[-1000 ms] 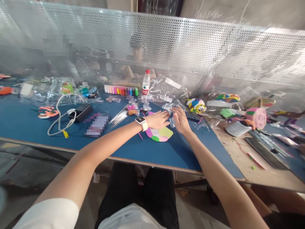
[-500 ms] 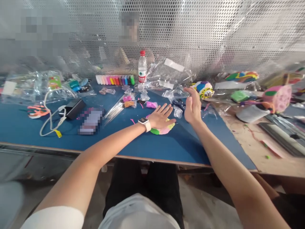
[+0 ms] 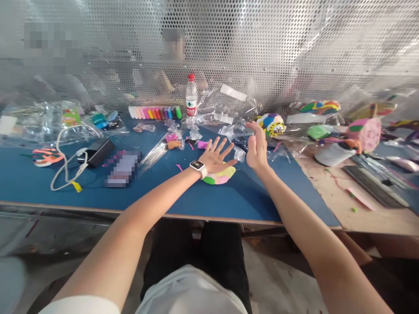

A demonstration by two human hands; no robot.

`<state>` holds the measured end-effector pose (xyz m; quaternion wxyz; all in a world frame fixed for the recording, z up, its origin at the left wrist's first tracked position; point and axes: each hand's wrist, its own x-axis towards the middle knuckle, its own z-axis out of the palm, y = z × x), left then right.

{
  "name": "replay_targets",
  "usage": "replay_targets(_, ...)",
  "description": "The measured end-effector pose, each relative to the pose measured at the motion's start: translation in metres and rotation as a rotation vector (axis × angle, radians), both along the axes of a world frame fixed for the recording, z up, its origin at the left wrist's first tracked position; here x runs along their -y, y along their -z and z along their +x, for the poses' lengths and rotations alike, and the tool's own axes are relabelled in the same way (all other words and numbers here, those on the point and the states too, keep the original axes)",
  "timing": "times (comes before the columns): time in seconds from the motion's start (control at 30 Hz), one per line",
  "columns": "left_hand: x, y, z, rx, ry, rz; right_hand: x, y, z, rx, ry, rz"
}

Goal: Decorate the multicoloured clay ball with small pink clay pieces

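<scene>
My left hand (image 3: 216, 156), with a white watch on its wrist, hovers with fingers spread just above a flat clay piece (image 3: 220, 175) of pink, green and yellow on the blue table (image 3: 137, 196). My right hand (image 3: 257, 147) is raised edge-on beside it, fingers stretched out and together, holding nothing. Small clear plastic bags (image 3: 240, 153) lie between and just beyond the two hands.
A water bottle (image 3: 191, 101) and a row of coloured clay sticks (image 3: 155, 113) stand at the back by the perforated metal screen. A black charger with white cable (image 3: 98, 151) lies left. Colourful clay figures (image 3: 272, 124) and wrappers crowd the right; people sit behind the screen.
Both hands lifted off the table: the right turned up onto its edge, the left spread its fingers and rose slightly above the clay piece. The camera view dropped and shifted slightly.
</scene>
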<state>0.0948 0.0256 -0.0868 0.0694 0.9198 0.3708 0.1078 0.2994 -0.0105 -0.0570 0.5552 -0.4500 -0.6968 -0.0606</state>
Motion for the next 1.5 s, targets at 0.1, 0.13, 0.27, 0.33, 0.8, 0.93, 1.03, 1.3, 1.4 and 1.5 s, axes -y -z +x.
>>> replay_targets(0.1, -0.002, -0.003, 0.002, -0.047, -0.024, -0.091, 0.001, 0.008, -0.007, -0.033, -0.063, -0.036)
replay_targets(0.13, -0.001, -0.006, 0.002, -0.065, -0.033, -0.100, 0.002, 0.010, -0.009, -0.050, -0.081, -0.045)
replay_targets(0.27, 0.009, -0.021, 0.004, -0.047, -0.002, 0.103, 0.003, 0.011, -0.014, -0.124, -0.109, -0.067)
replay_targets(0.33, 0.014, -0.023, 0.006, 0.014, -0.012, 0.200, 0.001, 0.010, -0.013, -0.161, -0.119, -0.050)
replay_targets(0.8, 0.019, -0.060, -0.007, 0.889, 0.073, -0.258, 0.000, 0.002, -0.011, -0.356, -0.136, -0.038)
replay_targets(0.93, 0.019, -0.063, -0.023, 1.188, 0.005, -0.773, 0.001, 0.000, -0.014, -0.384, -0.155, -0.066)
replay_targets(1.03, 0.022, -0.049, -0.026, 1.157, -0.045, -0.928, 0.002, 0.000, -0.013, -0.330, -0.129, -0.094)
replay_targets(1.3, 0.011, -0.082, -0.042, 1.384, 0.217, -0.907, 0.023, -0.009, -0.060, -0.704, -0.530, -0.470)
replay_targets(1.4, -0.006, -0.070, -0.048, 1.422, 0.109, -0.945, 0.024, 0.005, -0.086, -0.771, -0.718, -0.924)
replay_targets(1.5, -0.008, -0.041, -0.044, 1.277, -0.068, -1.006, 0.021, 0.015, -0.092, -0.826, -0.727, -1.042)
